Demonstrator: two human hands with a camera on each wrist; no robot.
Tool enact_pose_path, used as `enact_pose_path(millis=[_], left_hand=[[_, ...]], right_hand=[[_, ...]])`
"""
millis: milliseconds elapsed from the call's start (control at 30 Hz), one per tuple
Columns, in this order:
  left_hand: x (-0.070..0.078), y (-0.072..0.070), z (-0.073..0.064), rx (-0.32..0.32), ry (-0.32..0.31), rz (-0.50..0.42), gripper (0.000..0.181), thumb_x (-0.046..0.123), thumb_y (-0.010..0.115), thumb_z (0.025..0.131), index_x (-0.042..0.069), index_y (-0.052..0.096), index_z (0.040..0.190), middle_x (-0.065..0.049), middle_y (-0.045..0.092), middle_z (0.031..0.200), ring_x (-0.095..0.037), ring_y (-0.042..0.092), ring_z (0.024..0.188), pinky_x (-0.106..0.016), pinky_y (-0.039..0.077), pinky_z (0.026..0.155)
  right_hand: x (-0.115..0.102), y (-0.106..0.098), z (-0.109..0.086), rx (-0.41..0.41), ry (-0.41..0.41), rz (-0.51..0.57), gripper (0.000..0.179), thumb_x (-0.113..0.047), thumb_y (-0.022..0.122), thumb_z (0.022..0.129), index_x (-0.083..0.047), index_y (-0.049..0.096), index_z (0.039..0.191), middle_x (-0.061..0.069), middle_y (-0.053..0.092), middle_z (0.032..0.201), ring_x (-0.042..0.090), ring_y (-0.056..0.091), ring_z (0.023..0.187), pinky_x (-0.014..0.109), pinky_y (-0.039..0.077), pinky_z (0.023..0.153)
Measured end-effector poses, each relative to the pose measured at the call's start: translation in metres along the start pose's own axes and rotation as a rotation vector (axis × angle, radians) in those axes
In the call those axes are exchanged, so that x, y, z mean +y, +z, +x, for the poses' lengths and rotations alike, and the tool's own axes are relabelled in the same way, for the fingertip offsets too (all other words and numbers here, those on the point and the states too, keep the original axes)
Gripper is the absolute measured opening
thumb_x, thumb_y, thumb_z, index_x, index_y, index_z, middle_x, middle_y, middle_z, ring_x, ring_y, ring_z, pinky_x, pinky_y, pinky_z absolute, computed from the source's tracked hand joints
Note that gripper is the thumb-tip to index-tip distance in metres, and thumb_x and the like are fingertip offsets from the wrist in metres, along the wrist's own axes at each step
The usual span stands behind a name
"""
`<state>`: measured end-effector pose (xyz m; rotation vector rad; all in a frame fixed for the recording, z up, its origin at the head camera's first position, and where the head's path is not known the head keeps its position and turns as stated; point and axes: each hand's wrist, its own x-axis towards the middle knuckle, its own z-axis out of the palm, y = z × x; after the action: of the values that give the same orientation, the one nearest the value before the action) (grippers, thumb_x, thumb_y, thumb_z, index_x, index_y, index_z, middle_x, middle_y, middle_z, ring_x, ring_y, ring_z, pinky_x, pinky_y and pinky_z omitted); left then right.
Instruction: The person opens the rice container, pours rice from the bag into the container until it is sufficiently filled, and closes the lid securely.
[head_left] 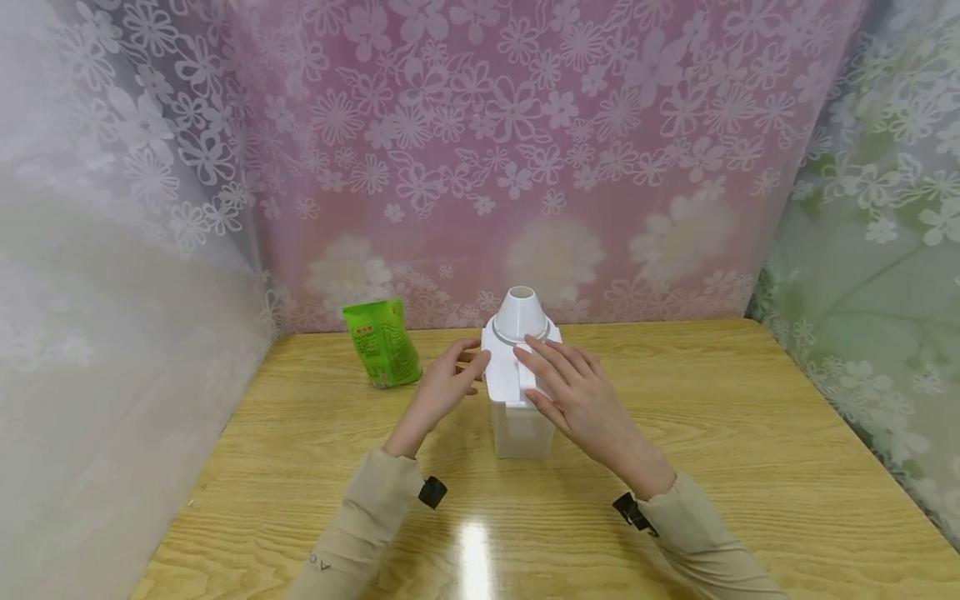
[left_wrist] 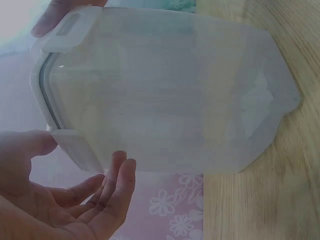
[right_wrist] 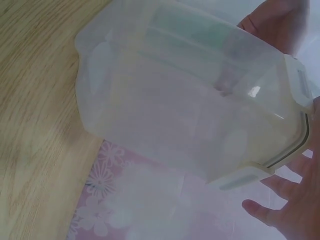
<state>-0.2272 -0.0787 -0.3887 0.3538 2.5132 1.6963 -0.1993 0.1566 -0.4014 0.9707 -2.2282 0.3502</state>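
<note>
A translucent plastic storage container (head_left: 522,435) stands upright on the table, with a white lid (head_left: 501,379) and a white cone-shaped piece (head_left: 521,318) on top. White side clips show in both wrist views, such as the near clip (left_wrist: 79,151). My left hand (head_left: 448,379) is at the lid's left side, thumb right at the clip's upper edge, fingers loosely bent beside the wall. Over the right part of the lid, my right hand (head_left: 581,396) rests with long, spread fingers near the cone's base. Through the clear wall (right_wrist: 165,100) no contents show.
A green printed packet (head_left: 384,346) stands at the back left of the wooden table (head_left: 675,517). Flowered curtains (head_left: 510,150) hang behind the table and along both sides. A black strap (head_left: 633,512) sits at the right wrist.
</note>
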Motion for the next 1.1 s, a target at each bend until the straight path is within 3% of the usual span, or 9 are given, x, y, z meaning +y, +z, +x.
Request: enact_pose_path(millis=[367, 533, 833, 1100], left_hand=[[-0.002, -0.002, 0.012, -0.050, -0.218, -0.247, 0.059, 0.044, 0.054, 0.105, -0.004, 0.051, 0.137, -0.018, 0.060, 0.119, -0.029, 0.065, 0.105, -0.041, 0.058, 0.091], [-0.003, -0.006, 0.016, -0.083, -0.266, -0.313, 0.057, 0.039, 0.056, 0.104, -0.006, 0.049, 0.138, -0.017, 0.060, 0.116, -0.024, 0.067, 0.099, -0.039, 0.057, 0.094], [-0.010, -0.009, 0.028, -0.117, -0.375, -0.582, 0.051, 0.024, 0.061, 0.102, -0.009, 0.049, 0.140, -0.005, 0.067, 0.095, -0.008, 0.068, 0.077, -0.025, 0.058, 0.083], [-0.010, -0.008, 0.033, -0.116, -0.406, -0.652, 0.032, 0.020, 0.062, 0.101, -0.004, 0.058, 0.121, -0.002, 0.068, 0.085, -0.007, 0.067, 0.072, -0.022, 0.058, 0.075]], right_hand=[[-0.001, 0.002, 0.000, 0.017, 0.008, 0.024, 0.057, -0.051, 0.030, 0.110, -0.015, 0.050, 0.150, 0.011, 0.050, 0.151, 0.035, 0.051, 0.131, 0.061, 0.043, 0.101], [-0.002, 0.002, 0.000, 0.007, 0.017, 0.026, 0.058, -0.051, 0.029, 0.110, -0.015, 0.049, 0.151, 0.011, 0.049, 0.153, 0.034, 0.050, 0.132, 0.061, 0.043, 0.101], [-0.004, 0.002, -0.001, 0.002, 0.030, 0.040, 0.059, -0.052, 0.027, 0.110, -0.015, 0.049, 0.151, 0.011, 0.048, 0.154, 0.035, 0.049, 0.133, 0.060, 0.042, 0.103], [-0.003, 0.003, 0.000, 0.015, 0.027, 0.042, 0.059, -0.051, 0.028, 0.110, -0.014, 0.049, 0.150, 0.011, 0.048, 0.153, 0.034, 0.049, 0.134, 0.060, 0.044, 0.101]])
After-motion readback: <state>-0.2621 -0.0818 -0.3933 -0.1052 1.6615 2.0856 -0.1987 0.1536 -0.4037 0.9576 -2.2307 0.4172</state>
